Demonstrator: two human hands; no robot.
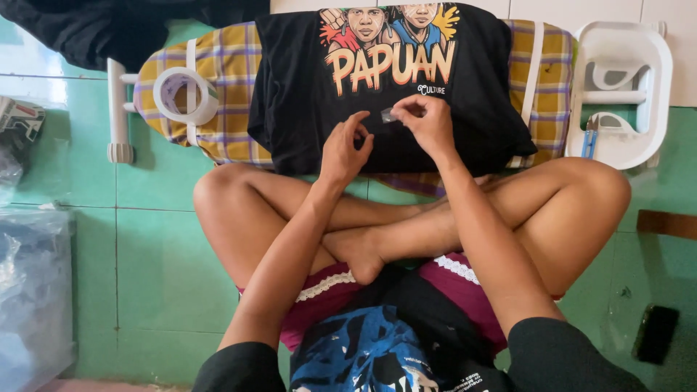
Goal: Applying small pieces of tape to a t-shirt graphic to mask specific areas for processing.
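The right hand (430, 125) pinched a small clear tape piece (389, 115) over the folded black shirt (377, 94). The left hand (344, 150) hovered half-open and empty, just beside it. A tape roll (186, 96) lay left of the shirt.

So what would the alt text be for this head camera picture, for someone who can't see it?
A person sitting cross-legged on a green tiled floor holds a small clear piece in the right hand, the left hand beside it, over a folded black printed T-shirt on a low checked ironing board. A tape roll lies on the board.
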